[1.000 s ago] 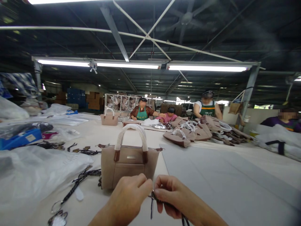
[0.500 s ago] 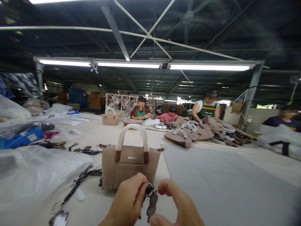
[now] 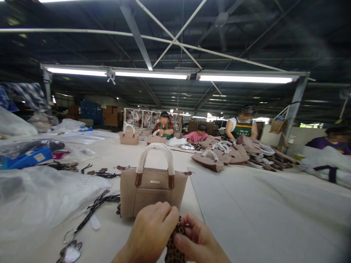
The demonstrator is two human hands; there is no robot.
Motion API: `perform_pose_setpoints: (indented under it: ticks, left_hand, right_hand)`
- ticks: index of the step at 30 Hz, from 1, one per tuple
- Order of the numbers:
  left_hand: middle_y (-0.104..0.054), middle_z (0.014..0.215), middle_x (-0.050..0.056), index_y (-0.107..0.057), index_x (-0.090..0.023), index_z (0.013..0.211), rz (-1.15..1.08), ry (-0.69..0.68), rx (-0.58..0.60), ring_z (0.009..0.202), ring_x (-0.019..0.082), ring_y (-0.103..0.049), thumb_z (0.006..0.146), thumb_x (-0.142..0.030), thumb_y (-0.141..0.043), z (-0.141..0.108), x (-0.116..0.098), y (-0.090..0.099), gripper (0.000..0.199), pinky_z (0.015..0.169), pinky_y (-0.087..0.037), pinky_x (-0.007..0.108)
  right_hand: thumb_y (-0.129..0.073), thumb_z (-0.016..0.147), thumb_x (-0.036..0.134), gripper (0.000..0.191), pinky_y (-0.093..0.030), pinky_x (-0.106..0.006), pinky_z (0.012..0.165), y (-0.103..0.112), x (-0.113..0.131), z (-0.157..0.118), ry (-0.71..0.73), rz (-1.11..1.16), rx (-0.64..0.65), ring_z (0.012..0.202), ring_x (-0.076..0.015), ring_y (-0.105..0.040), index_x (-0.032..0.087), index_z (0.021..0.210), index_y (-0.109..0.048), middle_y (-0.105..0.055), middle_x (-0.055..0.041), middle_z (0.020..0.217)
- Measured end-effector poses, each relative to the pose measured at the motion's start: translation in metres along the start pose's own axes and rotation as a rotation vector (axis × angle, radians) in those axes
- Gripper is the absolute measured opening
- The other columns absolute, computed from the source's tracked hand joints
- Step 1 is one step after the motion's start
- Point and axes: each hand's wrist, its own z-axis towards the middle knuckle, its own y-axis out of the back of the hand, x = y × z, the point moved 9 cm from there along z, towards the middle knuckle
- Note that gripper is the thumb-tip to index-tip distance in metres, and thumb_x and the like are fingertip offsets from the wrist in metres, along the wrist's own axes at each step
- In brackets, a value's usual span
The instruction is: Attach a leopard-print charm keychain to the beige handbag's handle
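In front of the beige handbag (image 3: 152,197), my two hands meet low in the view. The closed fingers of my left hand (image 3: 152,230) grip the upper end of a leopard-print keychain charm (image 3: 174,250); its ring is mostly hidden there. Thumb and fingers of my right hand (image 3: 199,237) pinch the charm's side. The handbag stands upright with wrapped handles and brown leather tabs. To its left lies a dark braided strap (image 3: 85,221) with a ring and another charm (image 3: 70,252) at its near end.
A clear plastic sheet (image 3: 57,201) and a blue holder (image 3: 33,157) lie at left. More charms (image 3: 102,173) rest behind the strap. A grey sheet (image 3: 260,212) covers the right side. Several handbags (image 3: 230,153) are piled farther back, near co-workers (image 3: 241,128) across the table.
My right hand has closed in on the charm, which was hanging from my left hand. The charm has turned from its dark side to its leopard-print side.
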Motion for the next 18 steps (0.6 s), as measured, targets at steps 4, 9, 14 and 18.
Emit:
perform_pose_setpoints:
  ticks: [4, 9, 14, 18]
  left_hand:
    - [-0.057, 0.066, 0.0, -0.057, -0.018, 0.083, -0.074, -0.047, -0.003, 0.056, 0.016, -0.052, 0.103, -0.019, -0.026, -0.003, 0.007, -0.002, 0.036, 0.054, -0.033, 0.03]
    - [-0.059, 0.064, -0.002, -0.051, -0.019, 0.072, -0.627, 0.631, 0.431, 0.054, 0.012, -0.053, 0.09, -0.02, -0.043, -0.031, 0.047, -0.055, 0.02, 0.05, -0.034, 0.023]
    - [-0.055, 0.058, -0.004, -0.048, -0.02, 0.071, -0.905, 0.923, 0.545, 0.042, 0.009, -0.047, 0.085, -0.026, -0.046, -0.048, 0.047, -0.072, 0.016, 0.04, -0.033, 0.018]
    - [-0.056, 0.056, -0.005, -0.049, -0.019, 0.07, -0.888, 0.941, 0.512, 0.04, 0.008, -0.048, 0.081, -0.024, -0.045, -0.048, 0.052, -0.073, 0.013, 0.038, -0.032, 0.017]
  right_hand:
    - [-0.091, 0.058, 0.05, 0.059, -0.039, -0.017, 0.043, 0.01, -0.012, -0.002, -0.265, 0.226, -0.047, 0.042, -0.0026, -0.042, 0.017, 0.085, -0.051, -0.051, 0.0085, 0.056]
    - [-0.091, 0.056, 0.049, 0.051, -0.043, -0.015, 0.042, 0.028, 0.01, 0.005, -0.128, 0.123, -0.151, 0.047, -0.0037, -0.046, 0.014, 0.076, -0.058, -0.055, 0.0046, 0.06]
    - [-0.087, 0.059, 0.053, 0.051, -0.046, -0.02, 0.041, 0.034, -0.003, 0.006, -0.245, 0.097, -0.159, 0.039, -0.0036, -0.042, 0.015, 0.076, -0.058, -0.053, 0.0049, 0.058]
    - [-0.07, 0.073, 0.069, 0.061, -0.057, -0.031, 0.059, 0.022, 0.003, 0.003, -0.119, 0.096, -0.031, 0.07, -0.0141, -0.063, 0.02, 0.109, -0.06, -0.062, -0.0045, 0.101]
